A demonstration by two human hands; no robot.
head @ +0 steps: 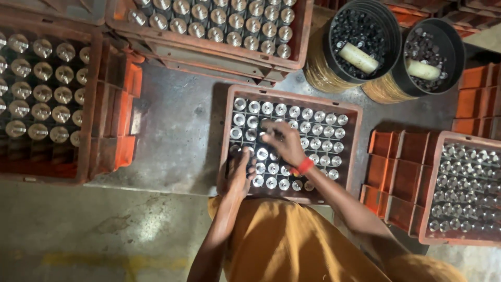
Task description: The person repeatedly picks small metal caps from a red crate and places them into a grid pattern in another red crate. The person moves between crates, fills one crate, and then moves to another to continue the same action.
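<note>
A brown plastic crate (354, 112) sits on the floor in front of me, packed with several upright shiny metal cylinders (318, 143). My right hand (284, 143), with a red band at the wrist, reaches over the crate's middle with fingers pinched around the top of one cylinder. My left hand (241, 172) rests at the crate's near left corner, fingers curled on cylinders there. Whether it grips one is unclear.
More crates of metal cylinders stand at the left (91, 104), top (219, 47) and right (459, 240). Two black buckets (389, 31) (456, 47) of small dark parts, each with a pale cylinder inside, stand at the top right. The concrete floor (172, 125) lies between.
</note>
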